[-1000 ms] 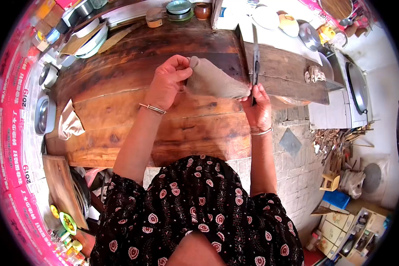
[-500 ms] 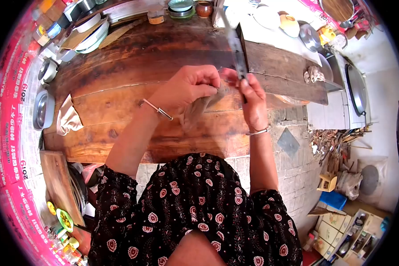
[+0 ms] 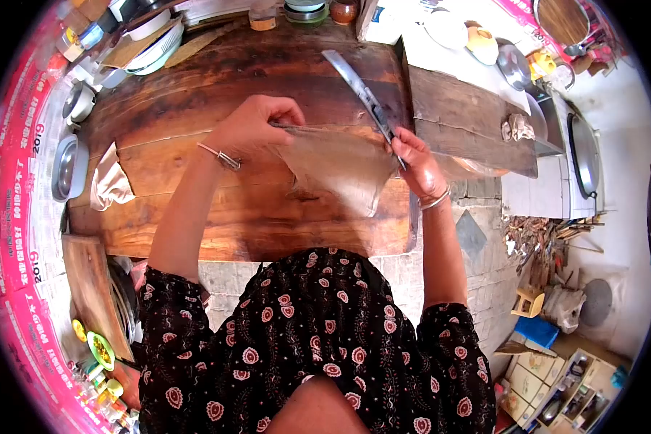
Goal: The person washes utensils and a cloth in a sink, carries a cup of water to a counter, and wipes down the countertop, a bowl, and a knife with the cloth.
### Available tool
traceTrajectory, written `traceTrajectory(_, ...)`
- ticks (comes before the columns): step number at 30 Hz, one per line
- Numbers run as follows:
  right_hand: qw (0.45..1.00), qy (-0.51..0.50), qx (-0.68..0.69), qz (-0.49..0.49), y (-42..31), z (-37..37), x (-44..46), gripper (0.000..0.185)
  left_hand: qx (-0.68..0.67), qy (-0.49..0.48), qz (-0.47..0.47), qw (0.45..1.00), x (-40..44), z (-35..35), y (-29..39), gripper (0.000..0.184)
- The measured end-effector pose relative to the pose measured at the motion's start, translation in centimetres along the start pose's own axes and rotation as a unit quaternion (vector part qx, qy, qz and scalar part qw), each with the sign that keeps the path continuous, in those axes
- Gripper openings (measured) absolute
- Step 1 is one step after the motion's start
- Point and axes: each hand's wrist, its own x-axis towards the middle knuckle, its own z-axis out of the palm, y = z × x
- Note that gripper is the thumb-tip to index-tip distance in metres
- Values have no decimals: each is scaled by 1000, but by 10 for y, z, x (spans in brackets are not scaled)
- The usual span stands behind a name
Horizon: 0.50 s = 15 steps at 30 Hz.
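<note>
A brown, thin-looking cloth (image 3: 340, 163) is spread between my two hands above the wooden table. My left hand (image 3: 264, 119) is closed on its upper left edge, with the fingers curled. My right hand (image 3: 416, 155) grips the lower end of a long knife (image 3: 358, 85), whose narrow metal blade slants up and to the left. The cloth's right side reaches my right fingers and seems pinched there too, though the blade and fingers partly cover the spot. The cloth's lower edge hangs loose, low over the tabletop.
Below me is the wooden table (image 3: 195, 217), with a crumpled pale cloth (image 3: 111, 181) at its left. A dark plank (image 3: 470, 116) adjoins on the right, bearing a crumpled rag (image 3: 517, 128). Jars and bowls (image 3: 304, 13) stand along the back; a blue-grey basin (image 3: 70, 171) sits far left.
My hands have moved apart, the left one leftward. The cloth, bunched before, is now stretched out between them. The knife has tilted further to the left.
</note>
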Motion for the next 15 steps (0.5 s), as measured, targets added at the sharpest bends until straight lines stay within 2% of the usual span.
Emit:
traceTrajectory(2, 999, 15, -46, -17, -10, -10, 11, 20, 118, 6, -31, 992, 6, -4, -29, 17)
traceTrajectory(3, 997, 22, -69, -27, -19, -12, 17, 20, 164, 60, -26, 984, 11, -9, -44, 17)
traceTrajectory(5, 980, 126, -139, -71, -40, -18, 32, 17, 251, 165, -15, 954, 19, -18, -68, 17)
traceTrajectory(8, 969, 115, -150, -158, -77, -22, 37, 12, 168, 287, 28, 943, 19, -31, -51, 15)
traceTrajectory(11, 953, 135, -179, -204, -91, -21, 23, 10, 136, 339, 117, 924, 10, -30, -19, 16)
traceTrajectory(15, 928, 195, -280, -152, -61, -38, -8, 14, 215, 311, 169, 910, -12, -1, -25, 20)
